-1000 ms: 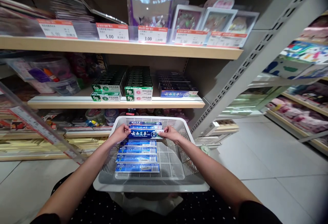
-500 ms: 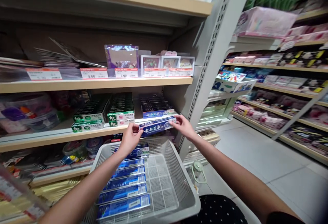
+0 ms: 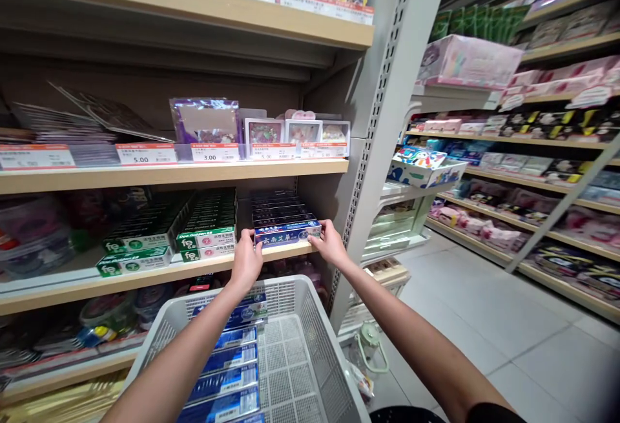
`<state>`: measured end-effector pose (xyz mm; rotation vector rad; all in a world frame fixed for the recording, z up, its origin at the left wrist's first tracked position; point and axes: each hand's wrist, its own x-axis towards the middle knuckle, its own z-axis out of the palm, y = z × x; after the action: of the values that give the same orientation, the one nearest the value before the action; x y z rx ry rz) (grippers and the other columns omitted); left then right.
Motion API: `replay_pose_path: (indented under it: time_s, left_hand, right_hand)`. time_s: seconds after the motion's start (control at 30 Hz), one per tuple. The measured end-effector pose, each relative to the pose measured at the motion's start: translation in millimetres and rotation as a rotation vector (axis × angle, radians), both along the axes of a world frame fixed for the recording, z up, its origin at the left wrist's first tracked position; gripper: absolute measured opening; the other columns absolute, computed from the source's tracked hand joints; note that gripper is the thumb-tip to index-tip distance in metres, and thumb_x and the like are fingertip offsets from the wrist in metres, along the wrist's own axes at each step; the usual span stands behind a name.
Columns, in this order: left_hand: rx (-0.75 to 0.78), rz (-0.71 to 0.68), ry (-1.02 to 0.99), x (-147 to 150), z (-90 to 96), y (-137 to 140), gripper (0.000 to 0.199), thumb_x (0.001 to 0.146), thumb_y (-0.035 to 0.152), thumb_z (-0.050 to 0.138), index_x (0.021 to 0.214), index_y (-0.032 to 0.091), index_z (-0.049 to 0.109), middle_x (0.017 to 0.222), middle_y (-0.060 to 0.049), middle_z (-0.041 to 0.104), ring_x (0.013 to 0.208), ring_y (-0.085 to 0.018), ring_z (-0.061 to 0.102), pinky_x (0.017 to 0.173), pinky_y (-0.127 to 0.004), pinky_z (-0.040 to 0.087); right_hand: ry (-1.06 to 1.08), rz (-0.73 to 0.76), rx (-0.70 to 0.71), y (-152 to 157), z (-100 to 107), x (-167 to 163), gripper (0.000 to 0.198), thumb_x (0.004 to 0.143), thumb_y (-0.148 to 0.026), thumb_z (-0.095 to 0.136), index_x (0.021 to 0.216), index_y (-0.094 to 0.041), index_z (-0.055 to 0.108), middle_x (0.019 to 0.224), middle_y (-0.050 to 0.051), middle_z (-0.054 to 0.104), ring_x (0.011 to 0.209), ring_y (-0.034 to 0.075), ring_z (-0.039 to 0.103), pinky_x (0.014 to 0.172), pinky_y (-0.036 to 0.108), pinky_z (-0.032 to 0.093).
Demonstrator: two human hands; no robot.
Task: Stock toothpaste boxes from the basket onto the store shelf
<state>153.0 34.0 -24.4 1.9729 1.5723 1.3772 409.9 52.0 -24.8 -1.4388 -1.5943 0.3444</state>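
Note:
A blue toothpaste box [image 3: 283, 237] lies lengthwise at the front edge of the shelf. My left hand [image 3: 246, 260] pinches its left end, and my right hand [image 3: 330, 245] grips the right end with thumb and fingers. Directly behind it are rows of similar dark blue toothpaste boxes [image 3: 276, 206], partly in shadow. Below my hands stands a grey plastic basket [image 3: 334, 345]. Several more blue toothpaste boxes [image 3: 227, 376] lie in a column along its left side, some hidden by my left forearm.
Green-and-white toothpaste boxes [image 3: 208, 242] stand in rows to the left on the same shelf. A wooden shelf [image 3: 194, 177] with price tags overhangs my hands. At right rises a slotted metal upright [image 3: 372, 126]. A pale green bottle [image 3: 371, 345] stands on the tiled floor.
Both hands have pushed the toothpaste box forward from above the basket's far rim onto the shelf front, against the row behind. The camera view has shifted slightly.

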Motion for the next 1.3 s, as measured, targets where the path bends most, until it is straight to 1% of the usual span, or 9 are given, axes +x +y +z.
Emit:
replay_pose_path:
  time_s: [0.23,0.47,0.67,0.83,0.93,1.03,1.1,1.2,1.3]
  left_hand:
    - [-0.048,0.105,0.117,8.5,8.7,9.1,0.024,0.092,0.025,0.046,0.114,0.017,0.045,0.096,-0.015,0.066,0.094,-0.029,0.066,0.081,-0.040,0.048]
    - [-0.088,0.177,0.184,13.8,9.0,12.3,0.025,0.094,0.027,0.042,0.116,0.015,0.043,0.095,-0.017,0.065,0.091,-0.032,0.066,0.079,-0.040,0.047]
    - [-0.081,0.111,0.146,10.6,11.0,10.3,0.030,0.092,0.025,0.043,0.120,0.015,0.040,0.105,-0.019,0.063,0.099,-0.033,0.063,0.080,-0.041,0.048]
    - [-0.105,-0.002,0.131,3.9,16.5,1.5,0.043,0.089,0.023,0.047,0.129,0.011,0.037,0.121,-0.023,0.058,0.113,-0.033,0.058,0.090,-0.044,0.047]
    - [-0.076,-0.068,0.142,-4.5,13.2,-7.2,0.056,0.087,0.023,0.050,0.139,0.008,0.033,0.136,-0.025,0.049,0.127,-0.034,0.048,0.102,-0.047,0.041]
    - [-0.039,-0.131,0.109,-17.5,5.9,-22.5,0.065,0.087,0.026,0.051,0.146,0.010,0.029,0.145,-0.022,0.043,0.133,-0.034,0.043,0.108,-0.047,0.037]
    - [-0.027,-0.185,0.052,-30.1,2.2,-38.9,0.063,0.088,0.029,0.050,0.147,0.013,0.032,0.143,-0.020,0.046,0.131,-0.031,0.047,0.108,-0.046,0.038]
    - [0.005,-0.260,-0.049,-57.6,-1.1,-70.8,0.051,0.090,0.032,0.048,0.139,0.019,0.046,0.135,-0.013,0.057,0.121,-0.026,0.057,0.104,-0.042,0.044]
    - [-0.045,-0.205,-0.122,-94.9,-10.5,-97.4,0.038,0.089,0.035,0.049,0.124,0.022,0.060,0.124,-0.008,0.065,0.112,-0.023,0.062,0.099,-0.038,0.048]
  right_hand:
    - [-0.105,-0.087,-0.052,22.6,11.0,-0.9,0.043,0.076,-0.032,0.068,0.111,-0.021,0.046,0.104,0.010,0.065,0.096,0.026,0.064,0.083,0.038,0.050]
    - [-0.085,-0.080,-0.029,32.5,4.3,-1.0,0.047,0.076,-0.033,0.067,0.115,-0.019,0.047,0.112,0.012,0.064,0.102,0.028,0.063,0.087,0.040,0.051]
    - [0.003,-0.044,0.015,30.1,-4.0,-1.6,0.047,0.076,-0.032,0.067,0.117,-0.020,0.047,0.114,0.011,0.065,0.102,0.024,0.065,0.092,0.038,0.051]
    - [0.083,0.012,-0.005,24.8,-1.0,-4.5,0.053,0.074,-0.030,0.068,0.121,-0.019,0.047,0.119,0.013,0.064,0.107,0.024,0.065,0.095,0.038,0.051]
    - [0.142,0.013,-0.004,25.5,-2.2,-5.5,0.059,0.072,-0.029,0.070,0.125,-0.018,0.046,0.123,0.014,0.063,0.111,0.025,0.063,0.097,0.039,0.051]
    - [0.206,-0.018,0.044,22.2,-6.1,-8.6,0.064,0.070,-0.030,0.071,0.128,-0.016,0.045,0.127,0.016,0.060,0.115,0.026,0.061,0.100,0.041,0.049]
    - [0.222,-0.066,0.116,11.6,-8.2,-14.2,0.063,0.072,-0.031,0.069,0.129,-0.015,0.045,0.130,0.017,0.056,0.118,0.027,0.059,0.103,0.042,0.047]
    - [0.183,-0.142,0.283,-19.8,-10.2,-31.4,0.055,0.078,-0.032,0.063,0.128,-0.016,0.047,0.133,0.016,0.052,0.121,0.026,0.055,0.106,0.045,0.044]
    - [0.163,-0.049,0.371,-58.4,-15.7,-59.1,0.044,0.084,-0.030,0.057,0.126,-0.020,0.049,0.130,0.013,0.054,0.121,0.024,0.054,0.107,0.043,0.043]
